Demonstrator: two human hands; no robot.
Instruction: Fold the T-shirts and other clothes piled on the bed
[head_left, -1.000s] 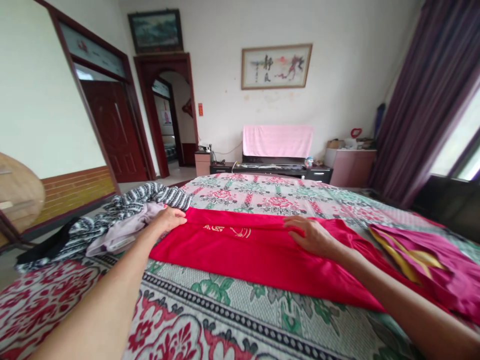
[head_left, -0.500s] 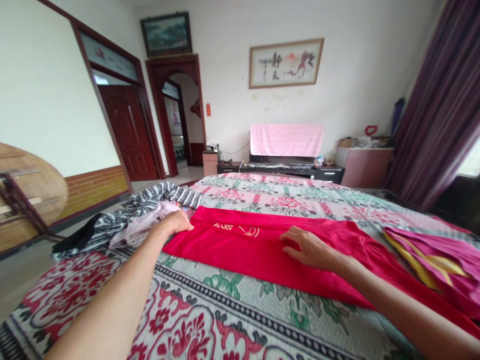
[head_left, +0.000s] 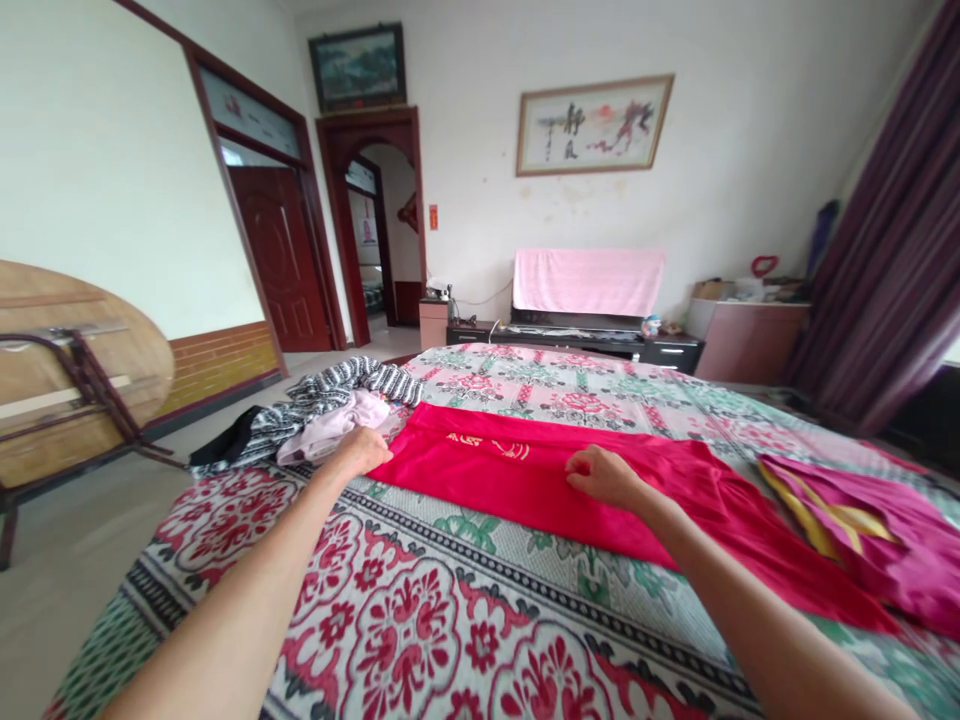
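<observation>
A long red shirt [head_left: 487,485] with gold print lies folded lengthwise across a flower-patterned bed cover [head_left: 480,640]. My left hand [head_left: 366,452] is closed on the shirt's left end, thumb and fingers pinching the edge. Near the middle of the cloth, right of the print, my right hand [head_left: 606,478] rests with curled fingers that appear to pinch the fabric; its fingertips are partly hidden. Toward the right, the shirt spreads into looser creases.
Beyond my left hand lie a black-and-white knit garment [head_left: 330,390] and a pale pink garment [head_left: 341,425]. A magenta and yellow garment [head_left: 862,530] lies at the right. A folded round table [head_left: 82,350] leans by the left wall.
The view has turned a little left. My right hand's fingers have curled in more on the red shirt. My left hand stays at the shirt's left end.
</observation>
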